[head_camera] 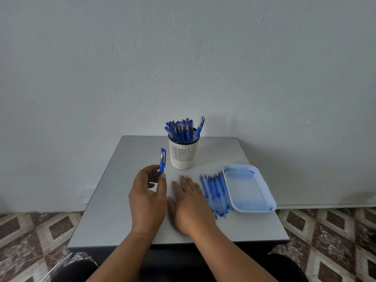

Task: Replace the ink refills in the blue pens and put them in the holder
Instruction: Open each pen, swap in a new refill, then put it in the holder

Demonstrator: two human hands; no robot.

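Left hand (147, 202): pinching capped blue pen (162, 161) upright, at 9 o'clock of slotted pen holder (183, 153). Right hand (190, 204): spread flat, empty. Ink refills (214, 191): at 9 o'clock of white tray (262, 181).

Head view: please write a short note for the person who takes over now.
Left hand: holds one capped blue pen upright, left of the holder.
Right hand: empty, flat over the table.
Refills: loose row between right hand and the empty white tray.
Done: many pens stand in the holder.
Left: the held pen; whether its refill is new, I cannot tell.
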